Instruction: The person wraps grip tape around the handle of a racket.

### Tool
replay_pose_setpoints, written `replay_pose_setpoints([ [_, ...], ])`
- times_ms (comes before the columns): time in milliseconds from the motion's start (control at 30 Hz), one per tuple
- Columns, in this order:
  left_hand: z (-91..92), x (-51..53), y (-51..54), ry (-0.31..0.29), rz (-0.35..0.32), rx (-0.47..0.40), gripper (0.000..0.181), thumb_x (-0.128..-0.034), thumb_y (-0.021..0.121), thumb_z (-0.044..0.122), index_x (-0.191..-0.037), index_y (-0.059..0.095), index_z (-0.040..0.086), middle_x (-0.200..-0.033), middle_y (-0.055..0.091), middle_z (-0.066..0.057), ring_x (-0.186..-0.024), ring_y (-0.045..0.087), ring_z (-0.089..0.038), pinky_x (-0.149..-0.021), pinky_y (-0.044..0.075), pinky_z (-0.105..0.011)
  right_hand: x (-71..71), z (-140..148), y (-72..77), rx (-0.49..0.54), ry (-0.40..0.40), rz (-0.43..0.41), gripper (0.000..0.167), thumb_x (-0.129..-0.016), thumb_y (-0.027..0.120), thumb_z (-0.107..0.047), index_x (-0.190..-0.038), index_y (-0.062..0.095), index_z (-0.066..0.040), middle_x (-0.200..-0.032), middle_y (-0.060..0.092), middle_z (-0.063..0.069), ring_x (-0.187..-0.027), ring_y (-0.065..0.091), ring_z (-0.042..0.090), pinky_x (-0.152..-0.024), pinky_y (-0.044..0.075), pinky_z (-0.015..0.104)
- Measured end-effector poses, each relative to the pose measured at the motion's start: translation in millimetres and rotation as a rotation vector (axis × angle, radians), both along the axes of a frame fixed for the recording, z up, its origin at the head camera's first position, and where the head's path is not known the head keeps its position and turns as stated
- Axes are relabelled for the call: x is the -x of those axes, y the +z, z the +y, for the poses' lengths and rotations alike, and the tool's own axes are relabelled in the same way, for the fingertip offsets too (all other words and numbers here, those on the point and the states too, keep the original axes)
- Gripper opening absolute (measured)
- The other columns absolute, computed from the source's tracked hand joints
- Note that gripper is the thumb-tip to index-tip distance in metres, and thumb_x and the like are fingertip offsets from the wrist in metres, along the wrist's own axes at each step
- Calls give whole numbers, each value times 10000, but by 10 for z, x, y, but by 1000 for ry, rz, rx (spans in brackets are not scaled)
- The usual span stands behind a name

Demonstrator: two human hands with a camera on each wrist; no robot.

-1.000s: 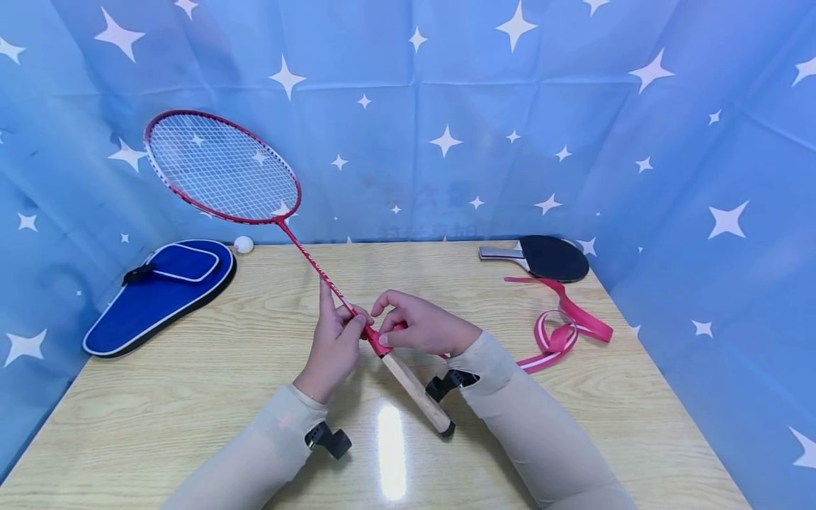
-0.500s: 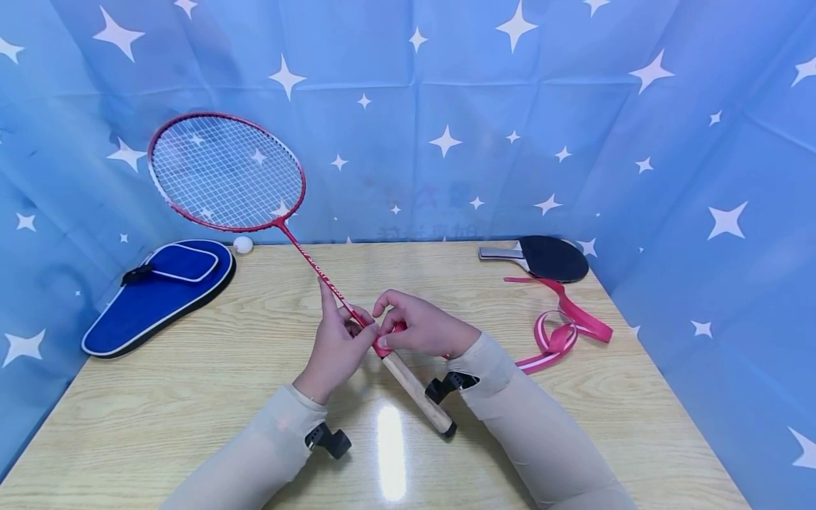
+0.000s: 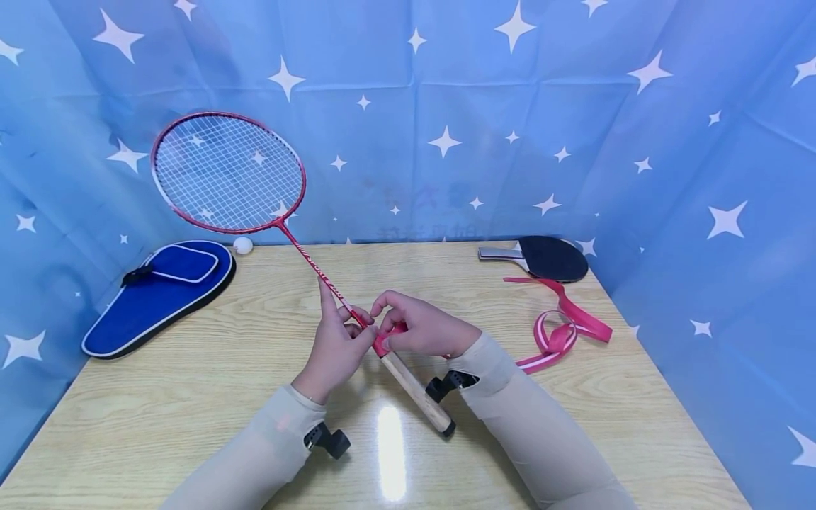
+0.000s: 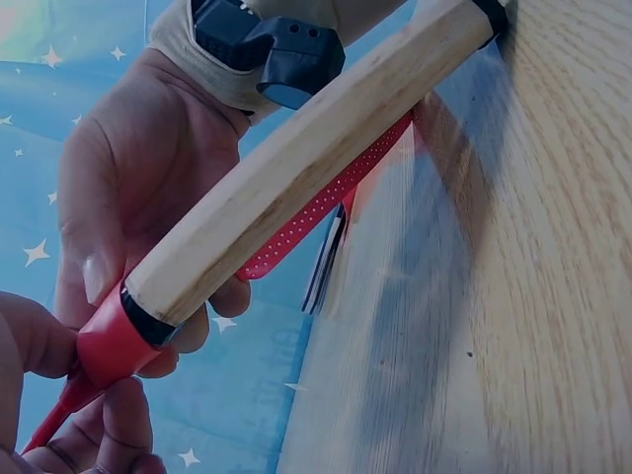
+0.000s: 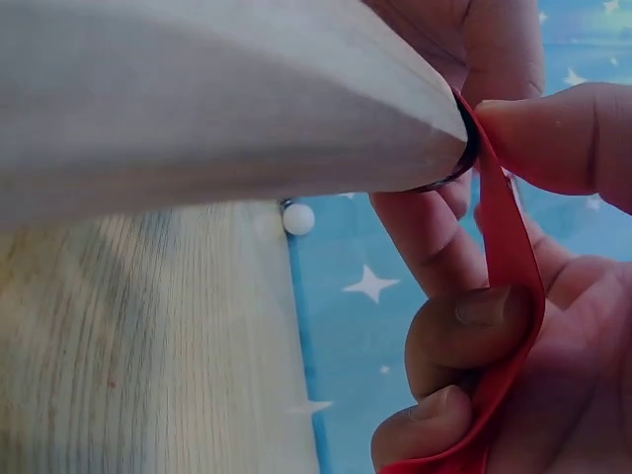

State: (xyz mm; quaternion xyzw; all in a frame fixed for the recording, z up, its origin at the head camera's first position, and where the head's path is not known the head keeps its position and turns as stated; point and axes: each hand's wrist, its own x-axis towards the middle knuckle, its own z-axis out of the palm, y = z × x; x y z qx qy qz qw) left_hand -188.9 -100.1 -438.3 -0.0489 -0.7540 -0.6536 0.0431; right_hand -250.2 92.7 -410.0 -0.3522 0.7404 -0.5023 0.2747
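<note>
A red badminton racket (image 3: pixel 310 263) slants across the head view, strings up to the left, its bare wooden handle (image 3: pixel 417 393) down to the right. Near the cone, my left hand (image 3: pixel 334 354) grips the shaft, index finger extended along it. My right hand (image 3: pixel 423 326) pinches a red grip tape (image 5: pixel 515 257) against the cone beside the handle's top. In the right wrist view the tape runs down through my curled fingers. Its perforated strip (image 4: pixel 331 202) trails behind the handle in the left wrist view. Forearm and hand hide part of it.
More pink, white-striped tape (image 3: pixel 561 338) lies loosely coiled on the table at right. Behind it sits a black table tennis bat (image 3: pixel 553 258). A blue bat case (image 3: pixel 162 301) and a white ball (image 3: pixel 243 245) are at back left. Starry blue cloth (image 3: pixel 408 142) surrounds the table.
The racket head has swung slightly right and tilted. My left thumb has moved down the shaft towards the cone. My right hand stays nearly still, pinching the tape.
</note>
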Motion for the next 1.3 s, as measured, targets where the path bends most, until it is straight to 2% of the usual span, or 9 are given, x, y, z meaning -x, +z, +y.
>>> replay_pose_setpoints([
  [300, -7, 8, -6, -3, -9, -3, 1270, -922, 720, -9, -1641, -262, 355, -1058, 675, -153, -760, 681, -297, -685, 580, -275, -1, 19, 40, -37, -6, 46, 371, -925, 694, 5, -1255, 537, -59, -978, 776, 64, -809, 682, 187, -731, 534, 276],
  [567, 2, 9, 2, -25, -8, -24, 1271, -915, 689, -39, -1631, -273, 381, -1118, 665, -207, -761, 687, -264, -679, 585, -283, -2, 45, 48, -8, 55, -13, 374, -959, 572, 71, -1311, 497, -31, -985, 778, 118, -826, 660, 192, -718, 507, 264],
  [800, -1, 11, -9, -21, -5, -21, 1276, -911, 689, -39, -1629, -276, 385, -1142, 650, -259, -752, 685, -268, -674, 585, -280, 2, 36, 39, -2, 44, -25, 379, -954, 565, 80, -1314, 490, -15, -974, 783, 109, -821, 652, 209, -714, 494, 255],
  [1000, 17, -24, 3, 13, -7, -15, 1275, -938, 701, -15, -1613, -296, 404, -1153, 643, -200, -739, 665, -348, -661, 570, -273, -6, 29, 43, 2, 13, -28, 390, -949, 587, 78, -1313, 453, 46, -978, 780, 106, -782, 622, 198, -702, 483, 252],
  [1067, 29, -40, 5, 31, 0, -5, 1278, -938, 703, -13, -1612, -305, 391, -1186, 621, -197, -746, 682, -369, -658, 576, -279, -8, 27, 40, 0, 5, -22, 382, -946, 593, 72, -1300, 455, 35, -979, 777, 106, -778, 632, 197, -701, 490, 248],
  [1300, 62, -87, -2, 120, 20, 63, 1279, -916, 741, 20, -1644, -267, 317, -1215, 559, -119, -676, 707, -223, -624, 591, -283, 7, 24, 9, -12, 5, 46, 373, -931, 623, 60, -1267, 479, -9, -973, 771, 96, -761, 642, 164, -715, 501, 241],
])
